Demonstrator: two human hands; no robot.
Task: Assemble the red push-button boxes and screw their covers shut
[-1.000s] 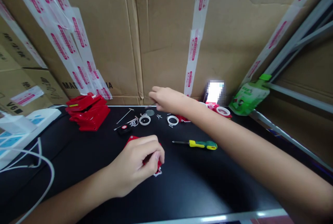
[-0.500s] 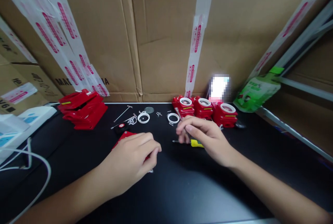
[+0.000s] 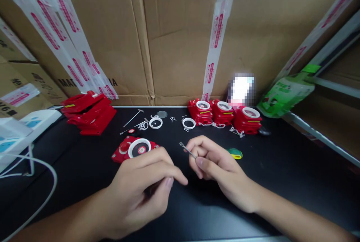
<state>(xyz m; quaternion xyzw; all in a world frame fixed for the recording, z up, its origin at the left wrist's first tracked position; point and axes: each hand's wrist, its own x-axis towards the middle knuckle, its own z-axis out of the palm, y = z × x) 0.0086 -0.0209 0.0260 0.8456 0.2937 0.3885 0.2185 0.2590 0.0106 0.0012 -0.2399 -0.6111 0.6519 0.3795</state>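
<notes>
Two hands over black worktop (image 3: 281,167). Left hand (image 3: 140,189) curled, fingertips pinched; contents hidden. Right hand (image 3: 216,165) pinches thin metal pin (image 3: 187,150), long axis pointing up-left toward red housing (image 3: 135,148); pin's lower end concealed by fingers.

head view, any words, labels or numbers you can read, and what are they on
"MA…" then "…A": black print low on the big cardboard box, its middle covered by tape.
Red print on the white tape strips: blurred, unreadable.
Green pouch: print too small to read.
Yellow labels on the red housings: too small to read.
Left side boxes: marks cut off and blurred.
</notes>
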